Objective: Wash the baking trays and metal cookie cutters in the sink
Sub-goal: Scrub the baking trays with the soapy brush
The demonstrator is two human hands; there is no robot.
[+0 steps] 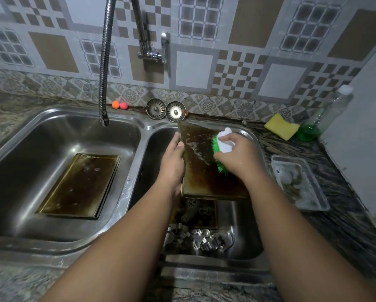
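Two hands are busy over the right basin of the sink [139,136]. My left hand [174,158] is closed round the left long edge of a baking tray [201,171], fingers curled behind the rim, and holds it propped at a steep tilt with its far end up by the back of the basin. My right hand [239,158] grips the white handle of a brush [223,143], and the green bristles press against the tray's browned face near its right edge. A streak of foam runs down the tray between my two hands.

Below the held tray, at the bottom of the same basin, lies a heap of metal cookie cutters [202,240], just under my forearms. A few more sit on a dark tray [208,212] there. A second tray [80,184] lies flat in the left basin, well apart from my left hand, under the hose tap [104,62].

On the desk [346,225] to my right sit a plastic container [298,184], a yellow sponge [281,128] and a bottle of green liquid [326,118]. Two strainers [156,109] stand behind the sink.
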